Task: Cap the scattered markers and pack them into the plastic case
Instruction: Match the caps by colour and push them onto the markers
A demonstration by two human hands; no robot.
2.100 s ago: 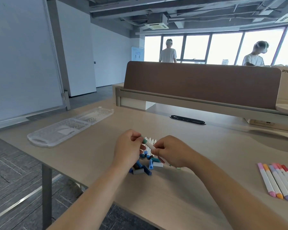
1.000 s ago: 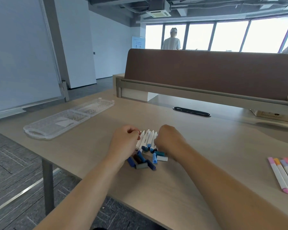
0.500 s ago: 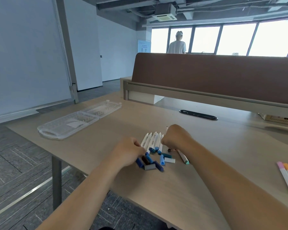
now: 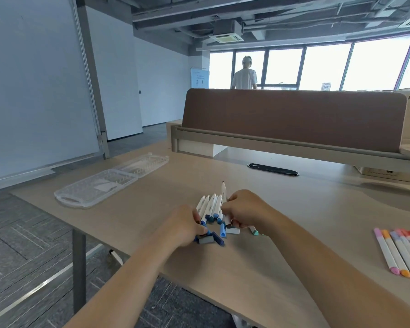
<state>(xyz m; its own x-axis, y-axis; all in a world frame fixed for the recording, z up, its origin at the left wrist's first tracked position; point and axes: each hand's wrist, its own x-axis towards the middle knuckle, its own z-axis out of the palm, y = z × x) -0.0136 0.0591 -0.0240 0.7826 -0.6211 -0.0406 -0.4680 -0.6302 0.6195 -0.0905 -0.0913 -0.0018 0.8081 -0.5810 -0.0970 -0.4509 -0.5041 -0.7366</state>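
Plastic case, clear and lying open in two halves, sits on the desk well to the left of the row of markers and somewhat farther off. Just left of the row's near end, the left hand curls fingers-down over the loose caps. Whether it pinches one cannot be told. About five caps show, in blue, dark blue, grey and white. The row holds four or five white markers, blue ends toward the person, long axes running away. Against the row's right side, the right hand grips one uncapped marker, its bare tip pointing away beyond the fist. The caps lie on the near side, closer to the left hand, so a cap likely has to travel past the grip to reach that tip. Just right of the row lies one teal-ended marker. Far right of the row lie at least six pastel markers, cut by the edge.
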